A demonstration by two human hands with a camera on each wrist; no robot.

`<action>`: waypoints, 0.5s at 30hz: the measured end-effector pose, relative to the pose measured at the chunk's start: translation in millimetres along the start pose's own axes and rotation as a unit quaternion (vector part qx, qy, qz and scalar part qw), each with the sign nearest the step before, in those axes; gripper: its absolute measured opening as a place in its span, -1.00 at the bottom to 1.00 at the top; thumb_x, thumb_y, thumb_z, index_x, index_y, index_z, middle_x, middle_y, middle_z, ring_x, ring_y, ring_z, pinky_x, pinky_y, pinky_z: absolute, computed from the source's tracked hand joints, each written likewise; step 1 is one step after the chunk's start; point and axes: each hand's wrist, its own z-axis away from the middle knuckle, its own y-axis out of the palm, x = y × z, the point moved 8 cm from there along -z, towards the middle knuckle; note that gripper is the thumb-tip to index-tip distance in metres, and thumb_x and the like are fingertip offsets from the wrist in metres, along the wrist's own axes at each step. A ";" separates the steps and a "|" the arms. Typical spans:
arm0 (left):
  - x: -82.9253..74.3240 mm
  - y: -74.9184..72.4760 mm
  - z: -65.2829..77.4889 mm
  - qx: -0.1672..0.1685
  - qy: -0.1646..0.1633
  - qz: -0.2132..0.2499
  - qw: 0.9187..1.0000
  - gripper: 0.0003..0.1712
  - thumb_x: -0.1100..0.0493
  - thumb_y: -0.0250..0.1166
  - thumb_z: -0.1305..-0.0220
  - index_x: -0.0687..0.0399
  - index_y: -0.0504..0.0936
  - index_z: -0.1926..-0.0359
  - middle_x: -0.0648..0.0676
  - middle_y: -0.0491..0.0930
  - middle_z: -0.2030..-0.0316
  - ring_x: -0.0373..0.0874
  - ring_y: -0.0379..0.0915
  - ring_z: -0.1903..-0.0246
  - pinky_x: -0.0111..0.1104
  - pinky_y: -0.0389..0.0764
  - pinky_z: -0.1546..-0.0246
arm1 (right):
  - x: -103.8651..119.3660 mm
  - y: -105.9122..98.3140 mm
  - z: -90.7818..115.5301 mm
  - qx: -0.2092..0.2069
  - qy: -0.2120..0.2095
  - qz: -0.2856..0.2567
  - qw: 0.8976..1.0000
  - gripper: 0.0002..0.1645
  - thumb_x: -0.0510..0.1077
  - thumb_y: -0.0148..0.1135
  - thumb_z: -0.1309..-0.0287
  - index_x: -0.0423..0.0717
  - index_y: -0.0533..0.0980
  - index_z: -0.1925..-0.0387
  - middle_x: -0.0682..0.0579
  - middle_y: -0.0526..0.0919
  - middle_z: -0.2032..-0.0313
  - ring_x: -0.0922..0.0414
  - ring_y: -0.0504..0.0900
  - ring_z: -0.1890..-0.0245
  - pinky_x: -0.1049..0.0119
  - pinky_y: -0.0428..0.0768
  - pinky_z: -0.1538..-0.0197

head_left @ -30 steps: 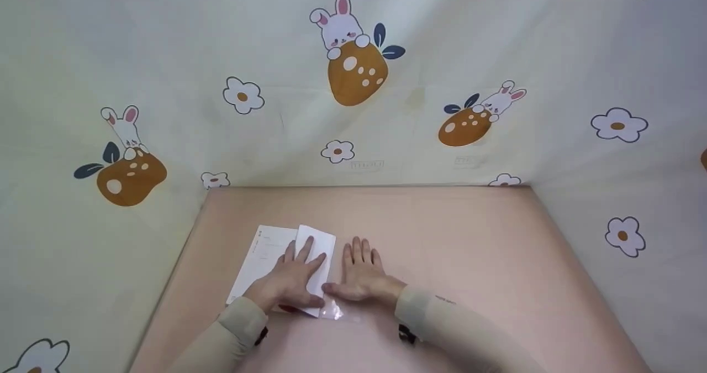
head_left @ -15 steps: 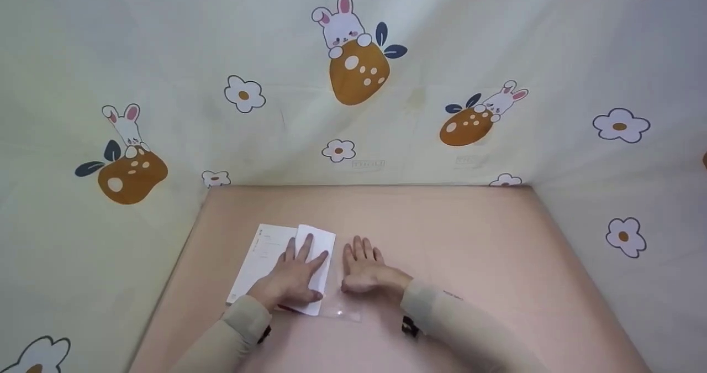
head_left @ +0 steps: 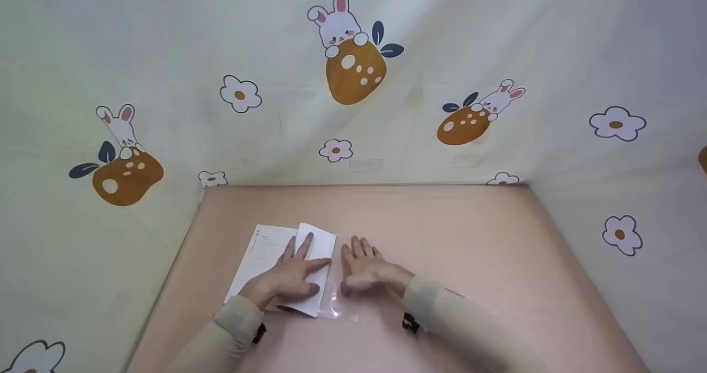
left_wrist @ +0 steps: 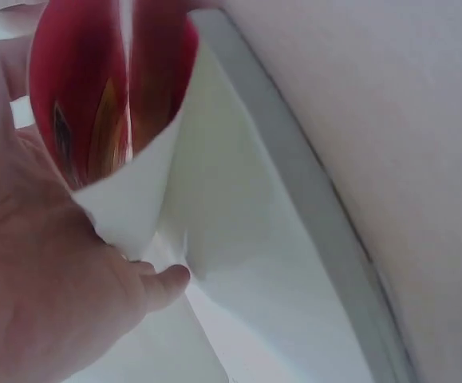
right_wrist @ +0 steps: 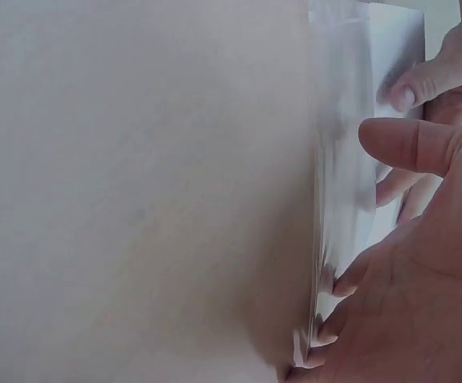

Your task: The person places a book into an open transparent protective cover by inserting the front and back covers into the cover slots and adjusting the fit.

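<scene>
A white book (head_left: 265,251) lies on the left part of the table, small print on its face. Along its right side runs a white flap (head_left: 326,246), pressed by my left hand (head_left: 284,279) with spread fingers. In the left wrist view the flap's end bulges up from the thick page block, showing a glossy red inner side (left_wrist: 95,104). Clear plastic film (head_left: 333,305) sticks out past the flap to the right. My right hand (head_left: 367,271) is at that film, fingers straight and thumb apart; the right wrist view shows its fingertips along the film's edge (right_wrist: 318,263).
The pinkish table (head_left: 469,262) stretches right of and behind the hands. A pale cloth wall (head_left: 409,124) printed with rabbits, fruit and flowers encloses the back and both sides.
My right thumb has drawn back from the flap's edge, uncovering more film. My left hand stays on the flap, its index finger and thumb shifting slightly.
</scene>
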 end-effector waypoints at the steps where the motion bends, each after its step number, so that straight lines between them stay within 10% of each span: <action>1: -1.0 -0.1 0.0 -0.002 0.005 -0.001 1.000 -0.12 0.05 0.41 -0.32 -0.15 0.46 -0.67 0.34 -0.32 -0.85 0.62 -0.50 -0.78 0.52 -0.01 -0.70 | 0.2 0.0 -0.1 -0.001 0.000 0.001 1.000 0.42 0.31 0.31 -0.20 -0.12 -0.15 -0.85 -0.28 -0.35 -0.84 -0.23 -0.33 -0.88 -0.19 -0.17 -0.88; 15: -7.7 3.1 -7.3 -0.077 -0.061 -0.036 0.995 0.01 0.17 0.48 -0.39 0.35 0.23 -0.72 0.54 -0.33 -0.79 0.62 -0.43 -0.77 0.44 0.04 -0.73 | -0.5 0.5 2.3 -0.008 -0.003 0.027 1.000 0.51 0.61 0.26 -0.23 -0.10 -0.13 -0.85 -0.30 -0.30 -0.84 -0.25 -0.27 -0.88 -0.20 -0.11 -0.87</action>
